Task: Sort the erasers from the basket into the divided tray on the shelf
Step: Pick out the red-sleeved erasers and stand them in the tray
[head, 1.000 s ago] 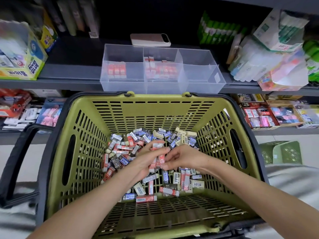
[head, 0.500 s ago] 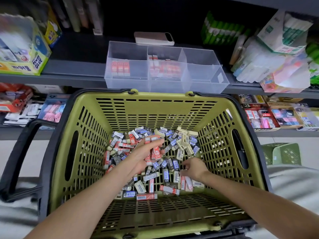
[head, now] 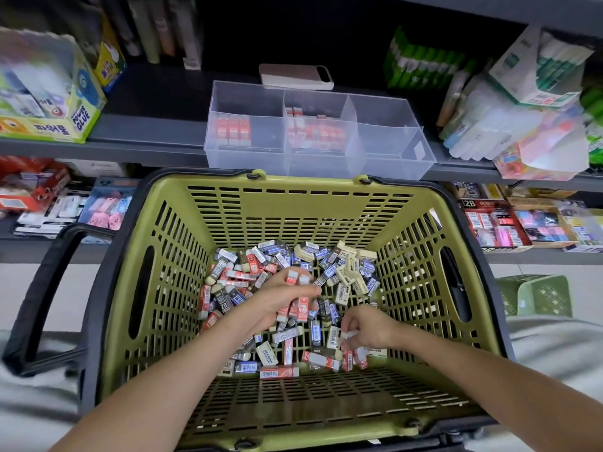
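Left hand [head: 280, 298] covers most of the erasers [head: 346, 275] in its grip; count undeterminable. Right hand [head: 370, 331], lower centre, curls over erasers; which it pinches is hidden. Both forearms and the basket [head: 293, 216] near rim run off the bottom edge. Tray [head: 248, 158] contents smeared behind frosted walls. Glue box [head: 49, 102], upper left, blurred. Eraser print too small to read

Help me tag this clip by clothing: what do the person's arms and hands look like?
No gloves, rings, watch or bracelet show on the left hand or right hand. Both forearms are bare to the frame edge, with no sleeves.
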Tool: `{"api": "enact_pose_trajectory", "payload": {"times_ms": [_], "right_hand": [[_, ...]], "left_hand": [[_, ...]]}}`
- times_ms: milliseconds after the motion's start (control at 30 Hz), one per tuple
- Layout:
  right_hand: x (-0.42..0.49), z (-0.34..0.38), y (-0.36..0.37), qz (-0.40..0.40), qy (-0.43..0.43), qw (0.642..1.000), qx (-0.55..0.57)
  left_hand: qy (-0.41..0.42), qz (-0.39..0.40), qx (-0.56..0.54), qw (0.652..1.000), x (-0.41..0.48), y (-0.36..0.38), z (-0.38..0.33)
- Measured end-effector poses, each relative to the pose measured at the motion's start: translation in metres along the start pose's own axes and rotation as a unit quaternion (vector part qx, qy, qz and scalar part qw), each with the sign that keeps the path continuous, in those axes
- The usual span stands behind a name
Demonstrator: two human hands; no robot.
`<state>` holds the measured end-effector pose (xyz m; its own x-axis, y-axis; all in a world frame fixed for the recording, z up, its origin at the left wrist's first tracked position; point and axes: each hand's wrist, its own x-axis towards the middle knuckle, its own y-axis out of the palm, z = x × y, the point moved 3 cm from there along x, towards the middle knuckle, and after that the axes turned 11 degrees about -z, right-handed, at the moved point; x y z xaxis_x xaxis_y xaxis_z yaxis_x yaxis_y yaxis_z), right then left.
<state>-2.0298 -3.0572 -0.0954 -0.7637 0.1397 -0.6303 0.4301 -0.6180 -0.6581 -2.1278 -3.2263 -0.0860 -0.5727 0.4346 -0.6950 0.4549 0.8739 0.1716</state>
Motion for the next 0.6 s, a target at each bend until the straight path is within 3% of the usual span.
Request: {"api": "enact_pose_trajectory", "payload": {"times_ms": [67,167,300,400,600], "right_hand": [[-0.003,0.013,-0.015,-0.013,-0.017,0.999,0.031],[-0.014,0.042,-0.052,-0.028,-0.035,0.980,0.195],[-0.030,0.082,-0.108,-0.069,-0.071,0.934,0.342],[-0.038,0.113,-0.138,-0.079,-0.108,0.914,0.383],[-0.038,0.166,-0.162,-0.154,-0.176,0.878,0.417]], "left_hand": [[0.004,0.003,0.048,0.999,-0.002,0.001,0.003],[0.015,0.010,0.077,0.997,-0.008,0.005,-0.002],[0.028,0.048,-0.018,0.998,-0.021,0.008,-0.043],[0.063,0.068,-0.106,0.990,-0.037,0.002,-0.077],[0.154,0.038,-0.171,0.972,-0.063,-0.008,-0.123]]}}
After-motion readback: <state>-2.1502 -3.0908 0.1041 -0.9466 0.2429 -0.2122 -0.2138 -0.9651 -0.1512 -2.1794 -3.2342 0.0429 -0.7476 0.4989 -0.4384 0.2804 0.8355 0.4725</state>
